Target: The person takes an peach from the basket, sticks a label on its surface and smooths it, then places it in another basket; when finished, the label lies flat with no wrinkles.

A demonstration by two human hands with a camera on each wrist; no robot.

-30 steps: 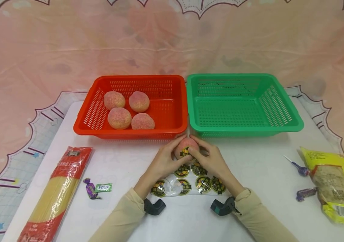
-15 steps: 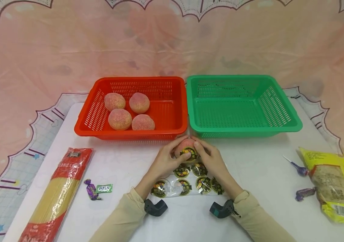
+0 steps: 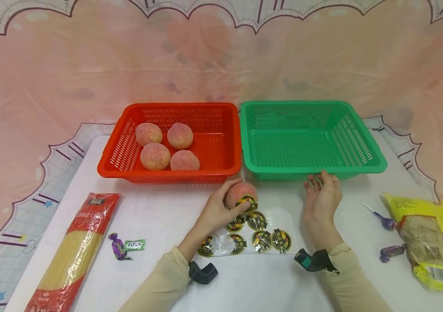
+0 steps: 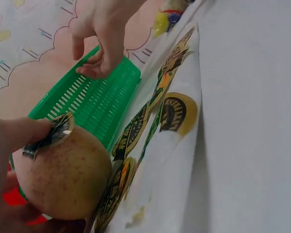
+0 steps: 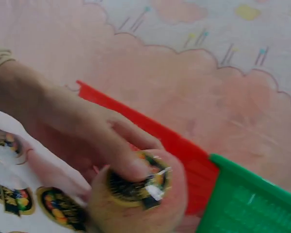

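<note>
Fingers of the left hand curl round a peach, with the thumb pressing a round sticker on its near side. The peach is mid-tabletop, just in front of the red basket's near right corner. I'd expect it to be fairly light and firm, its skin grippy but easily bruised; best cupped by the sides, thumb flat. A clear sticker sheet lies on its near side. The right hand, fingers loosely bent and holding nothing, is at the green basket's near rim; whether they touch, I can't tell. Both baskets stand toward the tabletop's far edge, four peaches in the red one. A noodle pack runs along the left edge; a yellow bag lies toward the right.
</note>
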